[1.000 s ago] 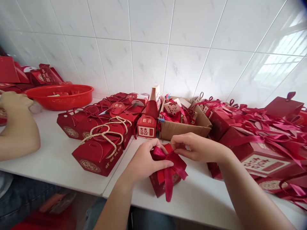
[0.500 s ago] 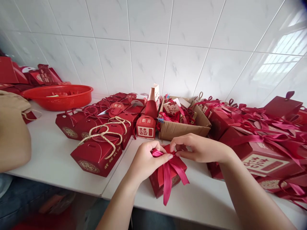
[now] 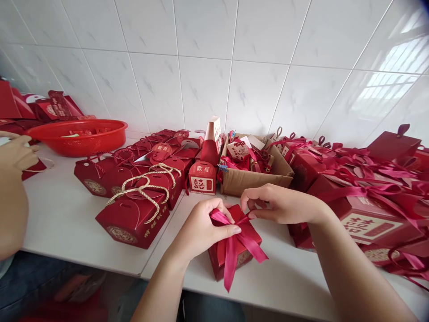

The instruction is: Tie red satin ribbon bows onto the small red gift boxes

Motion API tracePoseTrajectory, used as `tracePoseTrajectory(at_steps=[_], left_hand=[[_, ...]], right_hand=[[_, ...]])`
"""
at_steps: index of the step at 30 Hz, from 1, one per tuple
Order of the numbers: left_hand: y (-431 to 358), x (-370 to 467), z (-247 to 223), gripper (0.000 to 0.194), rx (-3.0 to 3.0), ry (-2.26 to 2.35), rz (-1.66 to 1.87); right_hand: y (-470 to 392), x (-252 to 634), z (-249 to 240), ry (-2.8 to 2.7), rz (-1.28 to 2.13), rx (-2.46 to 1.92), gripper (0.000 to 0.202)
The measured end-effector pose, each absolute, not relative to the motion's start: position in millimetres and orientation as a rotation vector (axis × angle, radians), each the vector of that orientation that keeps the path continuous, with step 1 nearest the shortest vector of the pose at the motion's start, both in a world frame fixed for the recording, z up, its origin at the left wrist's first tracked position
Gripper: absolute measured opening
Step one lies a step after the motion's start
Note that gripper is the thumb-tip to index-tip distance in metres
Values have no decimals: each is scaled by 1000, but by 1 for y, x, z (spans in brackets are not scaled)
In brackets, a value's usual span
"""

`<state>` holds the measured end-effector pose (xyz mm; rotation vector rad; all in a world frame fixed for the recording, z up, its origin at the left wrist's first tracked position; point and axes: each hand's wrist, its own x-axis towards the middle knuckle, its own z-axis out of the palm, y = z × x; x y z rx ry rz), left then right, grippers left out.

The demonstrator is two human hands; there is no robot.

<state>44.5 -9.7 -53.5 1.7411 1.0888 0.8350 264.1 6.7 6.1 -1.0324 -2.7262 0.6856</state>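
A small red gift box [image 3: 219,259] sits near the front edge of the white counter [image 3: 67,219], wrapped with a crimson satin ribbon [image 3: 234,248] whose tails hang over its front. My left hand [image 3: 201,228] pinches the left loop of the ribbon's bow on top of the box. My right hand [image 3: 283,203] pinches the ribbon at the right side of the bow. Both hands rest over the box's top.
Red handled boxes with gold rope [image 3: 134,210] lie left of the box. A brown cardboard tray [image 3: 254,179] of tags stands behind it. Ribbon-tied boxes [image 3: 368,197] pile up at the right. A red basin [image 3: 78,136] sits far left, near another person's arm [image 3: 13,197].
My hands shifted slightly on the bow, and the ribbon tails spread lower over the box front. The other person's arm at the left moved, its hand now raised.
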Motion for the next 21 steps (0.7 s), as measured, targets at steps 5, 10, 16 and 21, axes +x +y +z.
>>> tracePoseTrajectory(at_steps=[5,10,16,21], left_hand=[[-9,41,-52,28,1764,1059,832],[-9,46,-55,30,1659,1102,886],[-10,49,-57,30,1728,1090,845],[-9,48,-59,41,1776,1100,809]], right_hand=[[6,261,7,-2734,728,-1024,20],[6,261,6,-2726,721,-1007,20],[7,262,6,-2716,788,-976,20],[9,266,6,-2718,806,-971,15]])
